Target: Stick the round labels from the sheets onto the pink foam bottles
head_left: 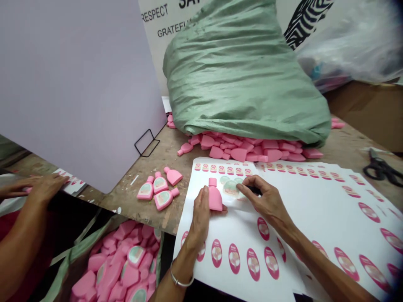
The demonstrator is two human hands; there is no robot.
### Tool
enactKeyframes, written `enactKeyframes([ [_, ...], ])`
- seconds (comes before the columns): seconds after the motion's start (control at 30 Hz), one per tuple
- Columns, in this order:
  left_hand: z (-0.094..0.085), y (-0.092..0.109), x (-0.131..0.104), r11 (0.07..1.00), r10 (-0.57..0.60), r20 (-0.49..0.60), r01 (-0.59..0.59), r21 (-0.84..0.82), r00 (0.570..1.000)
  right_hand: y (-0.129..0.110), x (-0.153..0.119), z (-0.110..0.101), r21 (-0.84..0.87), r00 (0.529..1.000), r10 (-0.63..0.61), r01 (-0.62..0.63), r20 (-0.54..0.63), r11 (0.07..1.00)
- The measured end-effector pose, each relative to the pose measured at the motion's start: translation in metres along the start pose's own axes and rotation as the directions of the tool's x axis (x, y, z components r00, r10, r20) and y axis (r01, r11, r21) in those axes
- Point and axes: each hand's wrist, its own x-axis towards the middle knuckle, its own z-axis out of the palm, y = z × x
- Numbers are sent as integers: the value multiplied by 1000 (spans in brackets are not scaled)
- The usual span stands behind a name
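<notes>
A small pink toy bottle (215,198), upright with its cap away from me and no label on its near face, is held in my left hand (201,214). My right hand (262,195) is closed in a pinch at the edge of a pale green sticker (231,186), just right of the bottle. Something dark shows beneath its fingers; I cannot make out what. Both hands are over white sticker sheets (229,226) printed with pink oval labels. Left of the sheets lie several pink bottles (163,199), most bearing a pale green label.
A large green sack (242,75) rests at the back above a heap of pink bottles (239,150). Black scissors (382,167) lie at right. An open bag of bottles (122,264) sits below the table edge. A grey panel (72,84) partly screens another person's hands (47,184).
</notes>
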Motion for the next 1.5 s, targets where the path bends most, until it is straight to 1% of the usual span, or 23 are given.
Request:
enactKeyframes([
  [0.07, -3, -4, 1, 999, 0, -35, -1, -36, 999, -10, -3, 2, 32, 997, 27, -29, 67, 999],
  [0.13, -4, -5, 3, 997, -14, -22, 13, -72, 1000, -17, -6, 8, 50, 993, 30, -36, 115, 998],
  [0.23, -3, -4, 5, 987, -36, 56, 44, -157, 998, -22, -9, 18, 56, 988, 7, -15, 152, 998],
  [0.33, -3, -2, 5, 979, -47, 122, 70, -192, 991, -21, -9, 26, 46, 985, -8, 0, 170, 999],
  [0.43, -3, -1, 5, 978, -53, 127, 77, -192, 990, -18, -9, 30, 39, 985, -15, 9, 171, 999],
  [0.6, -3, 1, 5, 968, -40, 134, 72, -239, 990, -16, -11, 33, 47, 985, -26, 19, 172, 999],
  [0.73, -2, 3, 4, 972, -47, 133, 76, -223, 990, -17, -11, 35, 51, 988, -25, 18, 154, 999],
  [0.87, -2, 3, 4, 968, -30, 158, 68, -243, 987, -14, -11, 36, 42, 988, -39, 33, 146, 999],
  [1.0, -2, 3, 5, 962, -39, 147, 77, -263, 988, -13, -11, 37, 29, 989, -61, 57, 133, 998],
  [1.1, -1, 4, 6, 947, -50, 182, 104, -303, 982, -14, -12, 38, 17, 990, -79, 77, 120, 997],
  [1.17, -2, 5, 5, 946, -34, 219, 102, -307, 975, -12, -13, 39, -3, 991, -77, 78, 109, 997],
  [1.23, -4, 4, 5, 962, 2, 248, 65, -264, 969, -10, -13, 40, -42, 994, -69, 73, 91, 996],
  [1.3, -7, 2, 4, 980, 35, 248, 15, -196, 968, -6, -12, 39, -119, 995, -44, 54, 90, 991],
  [1.4, -9, -1, 4, 992, 32, 238, -1, -127, 971, -3, -8, 32, -289, 989, 75, -36, 124, 957],
  [1.43, -9, -1, 3, 993, 21, 243, 7, -116, 970, -3, -7, 30, -313, 985, 117, -73, 126, 947],
  [1.47, -8, 0, 3, 994, 9, 254, 19, -108, 967, -3, -5, 28, -298, 982, 146, -104, 122, 949],
  [1.5, -7, 2, 2, 994, -2, 272, 31, -103, 962, -4, -4, 28, -246, 980, 156, -121, 127, 962],
])
